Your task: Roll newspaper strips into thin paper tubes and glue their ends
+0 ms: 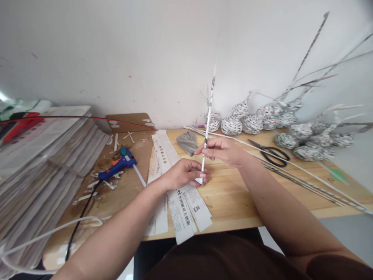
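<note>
A thin rolled newspaper tube (210, 103) stands nearly upright above the table, its top fading against the white wall. My left hand (188, 174) has its fingers closed round the tube's lower end. Higher up, my right hand (217, 151) pinches the same tube between thumb and fingers. Under and beside my left hand lie several printed newspaper strips (182, 212), partly covered by it. A grey cloth (188, 142) rests just behind my hands.
Left are a blue glue gun (118, 165) on a brown board, with paper scraps, and a tall newspaper stack (55, 175). Right are black-handled scissors (275, 155), long paper tubes (303, 181) and several woven paper gourds (253, 123) along the wall.
</note>
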A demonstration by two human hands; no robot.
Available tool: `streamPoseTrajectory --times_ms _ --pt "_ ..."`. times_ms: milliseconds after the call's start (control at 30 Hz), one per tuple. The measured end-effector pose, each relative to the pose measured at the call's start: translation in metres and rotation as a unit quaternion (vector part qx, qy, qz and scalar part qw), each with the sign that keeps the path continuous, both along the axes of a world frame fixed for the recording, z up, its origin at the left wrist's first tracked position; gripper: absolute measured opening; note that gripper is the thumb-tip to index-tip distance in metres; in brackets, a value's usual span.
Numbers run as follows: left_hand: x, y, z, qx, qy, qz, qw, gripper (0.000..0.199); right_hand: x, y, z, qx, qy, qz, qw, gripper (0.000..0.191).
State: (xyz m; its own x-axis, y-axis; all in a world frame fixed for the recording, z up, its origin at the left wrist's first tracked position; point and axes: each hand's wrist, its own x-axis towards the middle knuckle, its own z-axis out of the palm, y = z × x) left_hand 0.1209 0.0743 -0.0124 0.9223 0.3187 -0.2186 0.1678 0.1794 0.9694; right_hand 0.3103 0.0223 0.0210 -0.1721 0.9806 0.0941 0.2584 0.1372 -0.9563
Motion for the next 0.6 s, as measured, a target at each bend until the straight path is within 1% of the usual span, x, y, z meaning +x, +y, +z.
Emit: streamPoseTrajectory --times_ms 100,133,167,267,300,367,433,467,600 --pt "0.0 0.0 -0.001 0.001 0.0 0.004 1.0 0.03 -0.002 0.002 -0.004 0.039 0.021 -0.063 0.997 0.023" --pt "-0.001 0.0 -0.001 0.004 -0.001 0.004 1.0 0.03 -0.003 0.002 -0.004 0.042 0.034 -0.07 0.996 0.023" --pt "-0.001 0.0 -0.001 0.007 -0.002 0.004 1.0 0.029 -0.003 0.002 -0.004 0.036 0.044 -0.061 0.997 0.023" --pt "-0.001 0.001 -0.001 0.014 -0.003 0.003 1.0 0.029 -0.003 0.0 0.0 -0.008 0.049 0.0 0.999 0.024" --pt "-0.001 0.0 -0.002 0.015 -0.003 0.003 1.0 0.028 -0.003 0.0 0.001 -0.016 0.052 0.004 0.999 0.024" --pt "-0.001 0.0 -0.003 0.015 -0.004 0.005 1.0 0.028 -0.004 -0.001 0.002 -0.015 0.068 -0.022 0.997 0.02" --pt "0.0 0.0 -0.004 0.013 -0.005 0.005 1.0 0.028 -0.006 -0.002 0.003 -0.012 0.083 -0.052 0.995 0.02" --pt "0.0 0.0 -0.005 0.012 -0.006 0.004 1.0 0.028 -0.006 -0.002 0.003 -0.012 0.084 -0.053 0.995 0.02" --pt "0.0 0.0 -0.005 0.012 -0.009 0.0 1.0 0.029 -0.005 -0.003 0.006 -0.014 0.051 0.005 0.999 0.019"
